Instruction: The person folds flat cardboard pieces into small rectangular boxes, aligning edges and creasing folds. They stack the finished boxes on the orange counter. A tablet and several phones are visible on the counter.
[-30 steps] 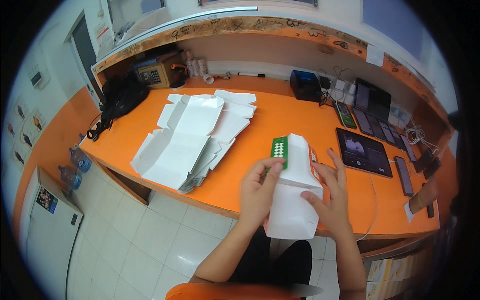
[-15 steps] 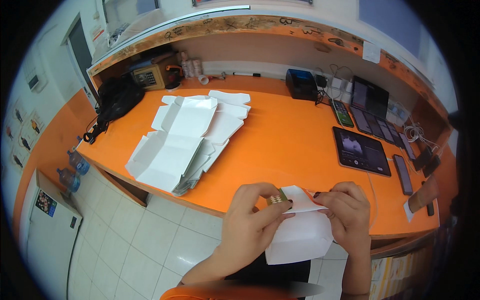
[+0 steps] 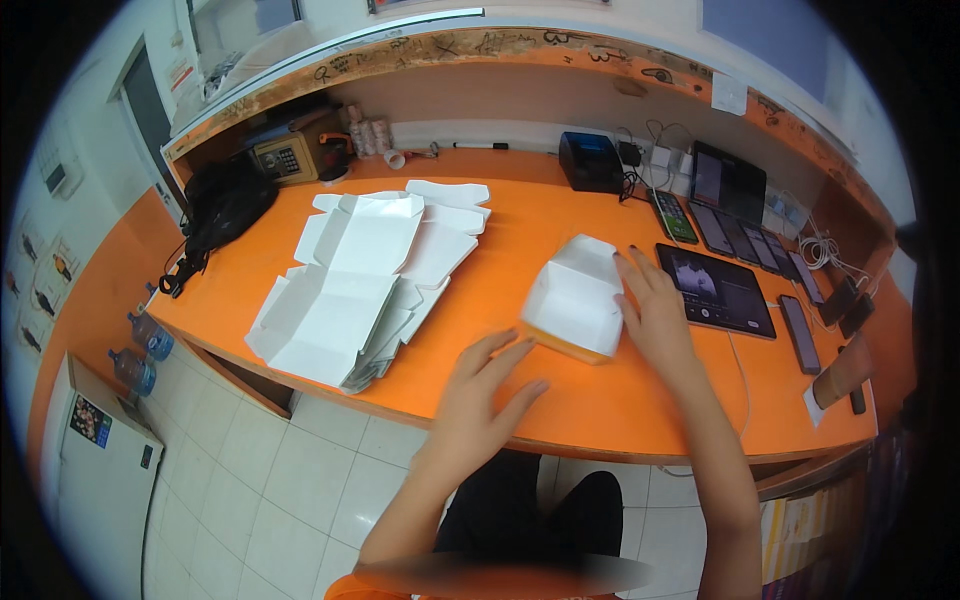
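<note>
A small folded carton box (image 3: 574, 297), white inside with an orange front edge, stands on the orange counter (image 3: 470, 320) with its lid tilted up at the back. Beside its right side is my right hand (image 3: 652, 305), fingers spread, the fingertips at or very near the lid and wall. My left hand (image 3: 482, 395) hovers at the box's front left corner, its thumb and fingers apart and nothing in it. To the left lies a stack of unfolded white carton blanks (image 3: 345, 285), fanned unevenly.
On the right are a tablet (image 3: 715, 290), several phones (image 3: 740, 235), loose cables and a cup (image 3: 842, 375). A black printer (image 3: 590, 162), a marker (image 3: 481, 146) and a small safe (image 3: 287, 157) line the back. A black bag (image 3: 225, 205) sits at the far left.
The box has gone from between my hands at the counter's front edge to the countertop, farther away. Both hands have let go and spread their fingers; the right reaches farther forward.
</note>
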`<state>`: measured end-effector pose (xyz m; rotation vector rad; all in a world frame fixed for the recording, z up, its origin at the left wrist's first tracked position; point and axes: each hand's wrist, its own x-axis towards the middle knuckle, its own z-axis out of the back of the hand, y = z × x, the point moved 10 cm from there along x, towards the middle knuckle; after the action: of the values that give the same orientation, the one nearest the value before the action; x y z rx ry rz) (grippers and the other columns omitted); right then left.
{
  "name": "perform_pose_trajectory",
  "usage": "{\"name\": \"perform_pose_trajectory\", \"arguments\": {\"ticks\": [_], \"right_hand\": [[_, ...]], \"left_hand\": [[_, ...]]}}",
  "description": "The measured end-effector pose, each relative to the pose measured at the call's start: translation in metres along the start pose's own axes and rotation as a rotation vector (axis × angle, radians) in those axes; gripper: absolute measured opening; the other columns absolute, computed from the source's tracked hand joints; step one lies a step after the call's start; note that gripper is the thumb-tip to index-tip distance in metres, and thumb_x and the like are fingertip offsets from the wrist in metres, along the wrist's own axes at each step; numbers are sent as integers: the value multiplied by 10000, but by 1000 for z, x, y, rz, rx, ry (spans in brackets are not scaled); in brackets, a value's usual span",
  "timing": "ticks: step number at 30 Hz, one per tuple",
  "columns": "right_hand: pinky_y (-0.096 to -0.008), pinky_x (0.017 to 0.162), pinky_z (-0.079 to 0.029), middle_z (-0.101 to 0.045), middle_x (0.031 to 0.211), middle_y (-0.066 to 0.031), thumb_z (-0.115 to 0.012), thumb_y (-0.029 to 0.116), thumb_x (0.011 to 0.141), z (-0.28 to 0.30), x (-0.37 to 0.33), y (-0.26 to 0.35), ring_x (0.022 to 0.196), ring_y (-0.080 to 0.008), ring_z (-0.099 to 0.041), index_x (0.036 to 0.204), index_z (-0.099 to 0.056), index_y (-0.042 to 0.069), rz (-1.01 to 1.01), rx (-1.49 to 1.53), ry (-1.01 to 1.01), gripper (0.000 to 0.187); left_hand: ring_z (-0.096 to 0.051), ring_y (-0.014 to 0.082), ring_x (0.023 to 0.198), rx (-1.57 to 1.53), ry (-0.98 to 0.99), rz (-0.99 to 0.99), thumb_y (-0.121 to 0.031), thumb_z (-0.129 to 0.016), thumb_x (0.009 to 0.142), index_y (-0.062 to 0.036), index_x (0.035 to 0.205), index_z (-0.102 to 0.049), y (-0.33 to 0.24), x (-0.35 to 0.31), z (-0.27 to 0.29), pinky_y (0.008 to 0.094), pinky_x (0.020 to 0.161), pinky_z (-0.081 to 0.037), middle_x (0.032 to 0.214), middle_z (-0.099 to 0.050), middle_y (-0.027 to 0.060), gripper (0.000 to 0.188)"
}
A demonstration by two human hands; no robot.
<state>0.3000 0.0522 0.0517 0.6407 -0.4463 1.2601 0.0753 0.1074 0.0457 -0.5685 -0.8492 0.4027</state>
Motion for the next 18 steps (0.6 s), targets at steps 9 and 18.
{"name": "perform_pose_trajectory", "arguments": {"ticks": [9, 18], "right_hand": [[-540, 1126, -184, -620, 1250, -59, -687, 264, 867, -4, -30, 75, 1238, -229, -519, 1215, -646, 150, 233, 99, 208, 368], [-428, 1040, -307, -694, 970, 9, -623, -41, 744, -26, 12, 12, 992, -192, -581, 934, -728, 150, 392, 4, 198, 289]], "left_hand": [[-578, 323, 1156, 827, -311, 114, -234, -738, 842, -50, 1092, -692, 45, -40, 147, 463, 1043, -379, 1204, -647, 126, 314], [-671, 311, 944, 761, -121, 71, -196, -676, 895, -54, 1004, -716, 64, -35, 143, 469, 963, -467, 956, -728, 108, 183]]}}
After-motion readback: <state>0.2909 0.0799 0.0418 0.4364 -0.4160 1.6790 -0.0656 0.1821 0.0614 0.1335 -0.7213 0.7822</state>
